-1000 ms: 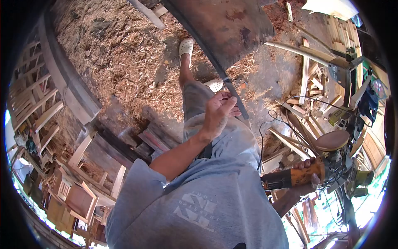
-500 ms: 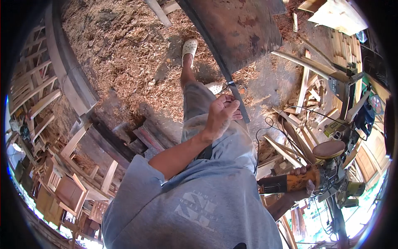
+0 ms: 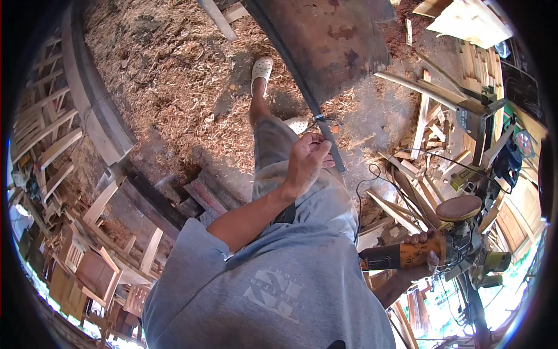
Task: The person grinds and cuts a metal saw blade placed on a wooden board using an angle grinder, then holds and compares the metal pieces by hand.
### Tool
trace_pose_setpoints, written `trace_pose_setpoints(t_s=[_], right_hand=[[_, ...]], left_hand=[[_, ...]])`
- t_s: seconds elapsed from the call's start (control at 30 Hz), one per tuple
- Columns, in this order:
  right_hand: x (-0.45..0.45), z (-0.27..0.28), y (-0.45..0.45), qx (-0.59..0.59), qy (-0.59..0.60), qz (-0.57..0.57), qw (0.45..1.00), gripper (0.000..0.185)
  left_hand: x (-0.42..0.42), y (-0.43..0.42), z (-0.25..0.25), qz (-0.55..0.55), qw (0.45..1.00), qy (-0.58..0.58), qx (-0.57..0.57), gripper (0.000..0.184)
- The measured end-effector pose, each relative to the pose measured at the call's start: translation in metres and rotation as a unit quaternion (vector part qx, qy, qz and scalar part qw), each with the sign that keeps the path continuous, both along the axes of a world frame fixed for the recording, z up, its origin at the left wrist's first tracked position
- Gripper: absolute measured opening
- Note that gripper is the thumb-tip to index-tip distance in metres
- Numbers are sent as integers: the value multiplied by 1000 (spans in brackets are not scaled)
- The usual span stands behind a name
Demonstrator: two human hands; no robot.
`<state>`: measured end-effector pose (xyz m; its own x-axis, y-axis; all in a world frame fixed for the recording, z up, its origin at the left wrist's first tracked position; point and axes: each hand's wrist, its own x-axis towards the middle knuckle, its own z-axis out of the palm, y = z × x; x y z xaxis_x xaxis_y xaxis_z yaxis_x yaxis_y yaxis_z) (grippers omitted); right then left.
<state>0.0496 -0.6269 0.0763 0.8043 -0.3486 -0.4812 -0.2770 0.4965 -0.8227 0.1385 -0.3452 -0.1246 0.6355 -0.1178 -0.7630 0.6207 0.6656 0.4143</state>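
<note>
My right hand is wrapped round the body of an orange and black angle grinder at my right side. Its round, brownish sanding disc faces upward. In front of my waist, my left hand is closed with thumb and fingers drawn together. Whatever may be between them is too small or hidden to make out. Just beyond those fingertips is the end of a dark metal strip, which runs along the edge of a worn brown board; I cannot tell whether they touch.
Wood shavings cover the floor around my feet. A black cord loops at my right, near wood offcuts and a green-yellow power tool. Long heavy beams lie at left, with chair-like wooden frames beyond.
The surroundings have shifted slightly leftward in view. Both hands keep nearly the same pose, and the grinder stays in my right hand.
</note>
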Motion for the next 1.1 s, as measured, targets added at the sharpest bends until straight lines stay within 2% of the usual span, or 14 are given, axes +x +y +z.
trace_pose_setpoints(t_s=[0.27,0.37,0.63,0.73,0.87,0.97,1.1], right_hand=[[-4,-2,-1,9,-5,-11,1000,66],[-6,-2,-1,13,-10,-13,1000,66],[-17,-3,1,-11,1,-92,996,67],[-17,0,4,37,-33,-60,997,60],[-27,0,2,63,-20,-79,995,56],[-38,-2,1,50,-25,-116,992,63],[-46,0,4,63,-56,-112,990,62]], left_hand=[[0,-1,-1,-6,1000,1,-4,34],[3,-1,6,-11,1000,3,7,27],[5,0,7,-23,999,22,24,24],[7,-1,11,-20,999,31,22,27],[8,-1,9,-32,999,24,17,25],[7,0,7,-39,999,18,10,22],[9,1,18,-51,998,11,18,17]])
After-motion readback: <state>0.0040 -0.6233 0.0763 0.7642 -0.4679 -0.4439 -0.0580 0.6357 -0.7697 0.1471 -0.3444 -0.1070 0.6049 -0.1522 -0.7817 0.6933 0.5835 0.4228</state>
